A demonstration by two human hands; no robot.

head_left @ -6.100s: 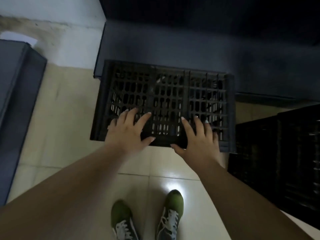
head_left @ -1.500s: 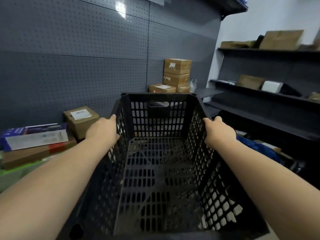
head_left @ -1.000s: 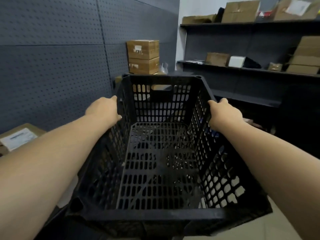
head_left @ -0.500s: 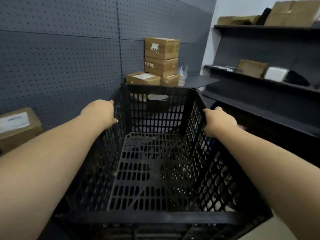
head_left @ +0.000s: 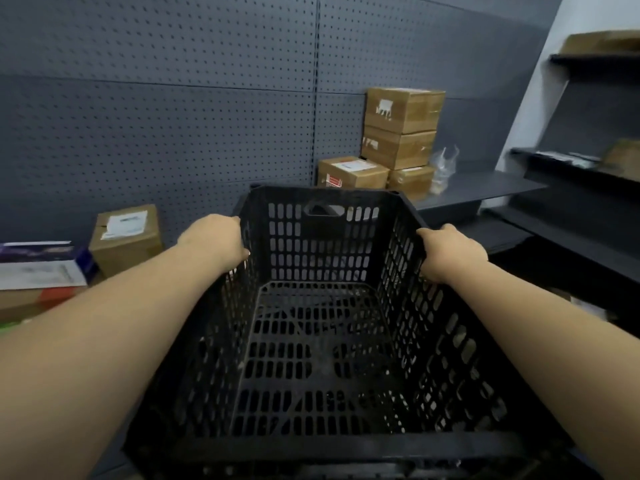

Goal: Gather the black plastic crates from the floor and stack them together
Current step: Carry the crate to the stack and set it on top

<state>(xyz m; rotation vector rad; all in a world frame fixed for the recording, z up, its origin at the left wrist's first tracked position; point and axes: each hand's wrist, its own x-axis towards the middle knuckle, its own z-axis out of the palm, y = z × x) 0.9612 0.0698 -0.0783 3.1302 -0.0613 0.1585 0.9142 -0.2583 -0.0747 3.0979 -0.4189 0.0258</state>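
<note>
A black plastic crate [head_left: 318,358] with slotted walls and floor fills the middle of the view, open side up and empty. I hold it in front of me by its two long sides. My left hand [head_left: 214,242] grips the left rim near the far corner. My right hand [head_left: 446,252] grips the right rim opposite it. Below the crate's near edge another dark rim shows, too cut off to identify.
A grey pegboard wall [head_left: 173,116] stands behind. Stacked cardboard boxes [head_left: 398,133] sit on a low dark shelf [head_left: 485,192] at the back. A labelled box [head_left: 126,237] and flat packages [head_left: 38,268] lie left. Dark shelving [head_left: 588,168] runs along the right.
Six seconds ago the crate lay upside down on the floor under my hands; now I hold it upright. Over the last second the view has swung left, with both grips unchanged.
</note>
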